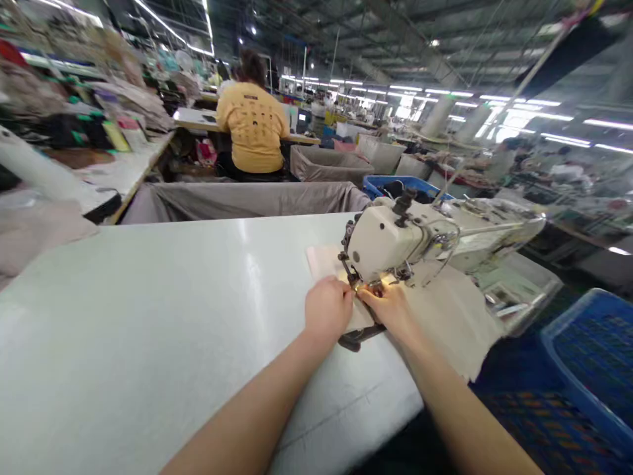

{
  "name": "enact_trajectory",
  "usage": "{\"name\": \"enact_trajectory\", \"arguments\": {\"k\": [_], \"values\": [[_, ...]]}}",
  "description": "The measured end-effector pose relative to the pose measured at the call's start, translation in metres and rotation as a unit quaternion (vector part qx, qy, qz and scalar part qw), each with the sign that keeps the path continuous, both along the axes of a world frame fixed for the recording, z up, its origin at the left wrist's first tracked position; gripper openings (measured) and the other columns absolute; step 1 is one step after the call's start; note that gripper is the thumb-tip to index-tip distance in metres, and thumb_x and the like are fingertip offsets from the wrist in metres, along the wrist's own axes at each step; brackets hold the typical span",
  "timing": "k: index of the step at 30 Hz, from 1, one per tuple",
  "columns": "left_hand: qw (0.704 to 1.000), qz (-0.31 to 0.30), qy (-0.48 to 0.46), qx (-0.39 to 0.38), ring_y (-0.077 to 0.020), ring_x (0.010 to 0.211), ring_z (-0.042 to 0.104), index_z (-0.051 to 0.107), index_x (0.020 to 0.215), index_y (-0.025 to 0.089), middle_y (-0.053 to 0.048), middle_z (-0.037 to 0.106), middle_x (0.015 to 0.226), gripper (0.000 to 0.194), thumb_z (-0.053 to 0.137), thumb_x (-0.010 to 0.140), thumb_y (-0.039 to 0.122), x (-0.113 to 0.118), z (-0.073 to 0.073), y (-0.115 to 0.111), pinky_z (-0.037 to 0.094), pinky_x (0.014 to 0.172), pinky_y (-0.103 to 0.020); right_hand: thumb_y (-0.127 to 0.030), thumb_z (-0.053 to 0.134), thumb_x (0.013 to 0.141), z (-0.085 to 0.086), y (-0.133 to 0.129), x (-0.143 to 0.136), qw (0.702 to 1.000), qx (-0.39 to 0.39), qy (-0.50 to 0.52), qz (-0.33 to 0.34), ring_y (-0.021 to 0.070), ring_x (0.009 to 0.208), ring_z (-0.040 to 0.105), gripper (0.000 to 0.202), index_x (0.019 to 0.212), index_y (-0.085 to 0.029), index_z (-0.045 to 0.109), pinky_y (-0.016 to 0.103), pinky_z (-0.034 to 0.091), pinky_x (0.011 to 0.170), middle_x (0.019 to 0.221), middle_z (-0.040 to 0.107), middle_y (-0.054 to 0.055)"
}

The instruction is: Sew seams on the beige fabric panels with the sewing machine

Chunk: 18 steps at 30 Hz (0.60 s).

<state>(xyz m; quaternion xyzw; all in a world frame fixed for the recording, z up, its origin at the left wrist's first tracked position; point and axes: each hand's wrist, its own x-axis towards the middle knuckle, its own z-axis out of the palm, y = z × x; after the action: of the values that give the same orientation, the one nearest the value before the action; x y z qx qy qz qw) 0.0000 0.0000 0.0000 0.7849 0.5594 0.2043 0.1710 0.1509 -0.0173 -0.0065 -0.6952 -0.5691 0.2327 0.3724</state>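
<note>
A cream sewing machine (378, 241) stands on the right part of the white table, its small lamp glowing by the needle area. Pale fabric (320, 261) lies under the machine head. My left hand (329, 309) is closed on this cloth, just left of the needle area, with the fingers curled. My right hand (393, 310) pinches at the cloth from the other side, its fingertips close to the presser foot. Both sets of fingertips nearly meet, and the edge they hold is partly hidden. A wider beige cloth (448, 313) spreads to the right beneath the machine arm.
The white table (148, 330) stretches left, with beige cloth (44, 231) at its far-left edge. Blue plastic crates (588, 369) stand at lower right. Behind the table are a grey cloth-lined bin (247, 200) and a seated person in a yellow shirt (252, 125).
</note>
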Motion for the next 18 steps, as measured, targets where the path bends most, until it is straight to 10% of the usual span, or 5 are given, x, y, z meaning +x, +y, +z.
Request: {"name": "enact_trajectory", "arguments": {"k": [18], "values": [[1.0, 0.007, -0.017, -0.005, -0.0187, 0.085, 0.065, 0.078, 0.085, 0.022, -0.004, 0.07, 0.088, 0.025, 0.054, 0.093, 0.023, 0.0013, -0.0015, 0.0013, 0.045, 0.071, -0.028, -0.051, 0.056, 0.069, -0.0007, 0.003, -0.0004, 1.0, 0.003, -0.024, -0.02, 0.0172, 0.051, 0.049, 0.031, 0.054, -0.024, 0.051, 0.029, 0.032, 0.05, 0.05, 0.052, -0.001]]}}
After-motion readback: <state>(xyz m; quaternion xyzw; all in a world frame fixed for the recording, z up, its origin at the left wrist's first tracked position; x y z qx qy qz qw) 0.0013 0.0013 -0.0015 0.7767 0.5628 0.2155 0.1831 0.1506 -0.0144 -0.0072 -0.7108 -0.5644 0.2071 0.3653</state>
